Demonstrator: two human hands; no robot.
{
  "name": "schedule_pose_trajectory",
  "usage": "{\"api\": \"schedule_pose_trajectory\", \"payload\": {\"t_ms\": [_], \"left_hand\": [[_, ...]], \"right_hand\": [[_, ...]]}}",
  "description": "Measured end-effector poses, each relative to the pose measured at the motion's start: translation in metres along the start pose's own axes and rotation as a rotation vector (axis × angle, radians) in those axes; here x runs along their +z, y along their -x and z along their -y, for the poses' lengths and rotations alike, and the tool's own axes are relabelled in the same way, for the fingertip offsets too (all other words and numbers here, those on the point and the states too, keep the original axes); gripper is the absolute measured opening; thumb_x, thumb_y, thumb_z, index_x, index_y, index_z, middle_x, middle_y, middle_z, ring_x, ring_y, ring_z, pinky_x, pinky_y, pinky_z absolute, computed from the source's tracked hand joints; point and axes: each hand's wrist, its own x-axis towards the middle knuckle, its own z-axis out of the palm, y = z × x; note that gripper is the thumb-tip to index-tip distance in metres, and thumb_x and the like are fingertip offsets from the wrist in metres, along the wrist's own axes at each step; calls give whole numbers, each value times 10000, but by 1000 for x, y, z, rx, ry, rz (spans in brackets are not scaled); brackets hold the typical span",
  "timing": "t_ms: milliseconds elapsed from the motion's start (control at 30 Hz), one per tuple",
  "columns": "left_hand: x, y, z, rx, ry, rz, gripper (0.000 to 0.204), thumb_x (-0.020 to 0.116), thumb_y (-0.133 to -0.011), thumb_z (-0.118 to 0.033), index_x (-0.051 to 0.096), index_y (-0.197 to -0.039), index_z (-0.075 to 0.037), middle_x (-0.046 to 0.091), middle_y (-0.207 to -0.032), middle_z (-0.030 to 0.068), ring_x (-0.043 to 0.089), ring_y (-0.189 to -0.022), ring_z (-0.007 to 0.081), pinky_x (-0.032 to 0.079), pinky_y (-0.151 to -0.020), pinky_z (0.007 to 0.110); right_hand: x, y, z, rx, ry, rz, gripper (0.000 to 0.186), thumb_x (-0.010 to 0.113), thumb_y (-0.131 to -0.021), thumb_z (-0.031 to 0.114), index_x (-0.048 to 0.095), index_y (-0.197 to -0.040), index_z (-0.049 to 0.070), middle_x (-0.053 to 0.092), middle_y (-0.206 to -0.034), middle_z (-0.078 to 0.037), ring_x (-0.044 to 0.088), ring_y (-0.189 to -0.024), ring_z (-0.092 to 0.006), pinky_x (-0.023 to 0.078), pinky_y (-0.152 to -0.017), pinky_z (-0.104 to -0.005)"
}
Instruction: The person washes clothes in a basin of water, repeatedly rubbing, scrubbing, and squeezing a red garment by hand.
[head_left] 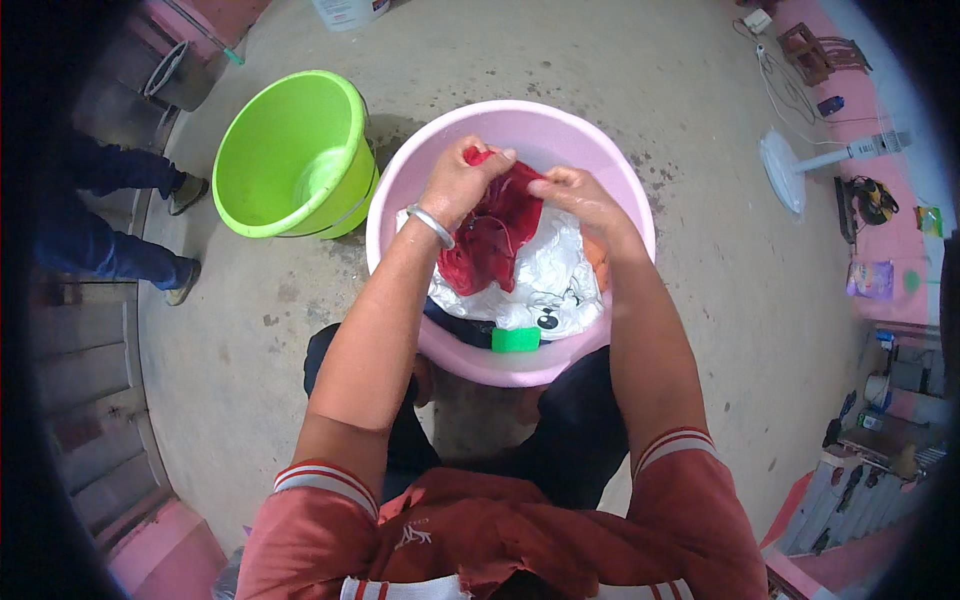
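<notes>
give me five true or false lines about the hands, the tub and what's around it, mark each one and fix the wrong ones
1. The left hand and the right hand both hold the red cloth. True.
2. The green bucket stands to the right of the pink tub. False: it stands to the left.
3. A bracelet is on the left wrist. True.
4. The green block is at the far side of the tub. False: it is at the near side, toward the person.
5. Another person's legs show at the left of the picture. True.
</notes>
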Motion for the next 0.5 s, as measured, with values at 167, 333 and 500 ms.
{"api": "schedule_pose_trajectory", "payload": {"t_ms": [167, 333, 500], "left_hand": [[-2, -24, 38, -109, 342, -388, 195, 649, -881, -221, 555, -814, -64, 555, -646, 4, 513, -590, 86, 440, -545, 252], [-31, -28, 61, -339, 692, -304, 307, 534, -942, -344, 590, -949, -42, 607, -839, 70, 576, -759, 179, 487, -695, 306], [56, -14, 9, -426, 993, -284, 264, 489, -939, -289, 605, -981, -56, 626, -939, 105, 590, -838, 229, 476, -759, 351]], "right_hand": [[5, 1, 16, -145, -696, -234, 247, 624, -902, 238, 565, -1040, 42, 645, -963, -71, 609, -860, -129, 503, -753, -281], [98, 16, 104, -642, 256, -418, 150, 587, -888, 177, 630, -842, 41, 666, -730, -129, 643, -662, -203, 485, -604, -352], [43, -23, 75, -194, 447, -714, 374, 449, -908, 224, 621, -663, 1, 617, -668, -221, 622, -641, -397, 490, -611, -476]]}}
